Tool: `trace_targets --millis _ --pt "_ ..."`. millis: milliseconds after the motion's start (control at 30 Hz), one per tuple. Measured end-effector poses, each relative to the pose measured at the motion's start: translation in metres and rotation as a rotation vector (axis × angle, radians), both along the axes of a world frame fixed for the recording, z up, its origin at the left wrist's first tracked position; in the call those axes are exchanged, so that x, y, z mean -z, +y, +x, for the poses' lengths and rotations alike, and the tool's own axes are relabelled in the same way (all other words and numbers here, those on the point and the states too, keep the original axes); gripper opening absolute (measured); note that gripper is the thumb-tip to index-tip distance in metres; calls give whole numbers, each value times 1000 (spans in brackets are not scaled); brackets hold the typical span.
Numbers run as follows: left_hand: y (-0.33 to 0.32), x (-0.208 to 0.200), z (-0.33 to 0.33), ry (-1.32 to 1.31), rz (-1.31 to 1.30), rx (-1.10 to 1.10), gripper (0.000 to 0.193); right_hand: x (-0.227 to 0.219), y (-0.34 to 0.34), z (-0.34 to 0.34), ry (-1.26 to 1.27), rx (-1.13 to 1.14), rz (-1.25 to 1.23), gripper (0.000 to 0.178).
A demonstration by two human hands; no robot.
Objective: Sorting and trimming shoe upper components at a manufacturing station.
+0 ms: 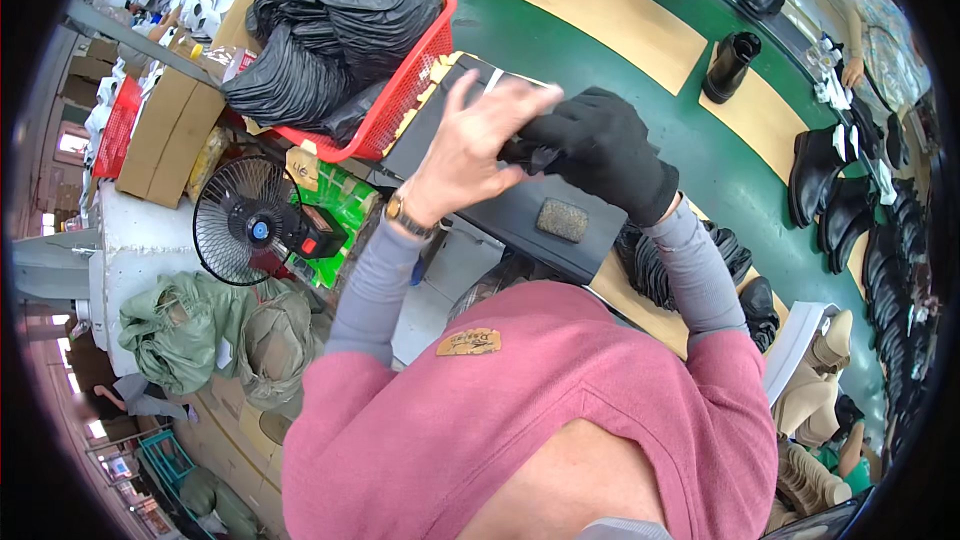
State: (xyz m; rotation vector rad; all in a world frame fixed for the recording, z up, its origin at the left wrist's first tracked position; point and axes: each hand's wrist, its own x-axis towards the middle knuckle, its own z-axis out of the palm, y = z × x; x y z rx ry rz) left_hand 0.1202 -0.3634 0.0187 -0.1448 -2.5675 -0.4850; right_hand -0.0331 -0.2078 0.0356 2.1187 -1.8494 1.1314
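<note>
Black piece [538, 157] is between our hands, beyond the block [562, 220], so its handling seems not yet finished; our gloved right hand [612, 155] curls around it, our left hand [468, 148] is half open, its touch unclear

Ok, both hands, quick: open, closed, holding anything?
Left hand: bare, thumb and fingers parted; blur hides whether it grips anything.
Right hand: black-gloved, fingers bent; cannot tell what it holds, if anything, dark against dark.
</note>
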Motion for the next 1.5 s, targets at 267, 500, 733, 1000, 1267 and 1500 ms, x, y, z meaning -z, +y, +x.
trace_targets --millis 267,500,733,1000,1267,1500 --pt "-48 44 30 333 -459 -179 30 20 10 -6 522 232 10 12" --pt "-39 90 55 -153 113 -99 34 100 35 31 321 375 289 25" --pt "-19 102 19 -524 -317 -288 65 90 57 65 40 257 438 47" --pt "-43 118 5 -675 -103 -249 108 89 64 50 -126 219 615 55" --pt "-35 143 12 -478 -3 -252 116 85 85 35 49 256 658 33" --pt "-43 123 9 -614 -120 -244 129 65 100 15 -70 318 530 26"
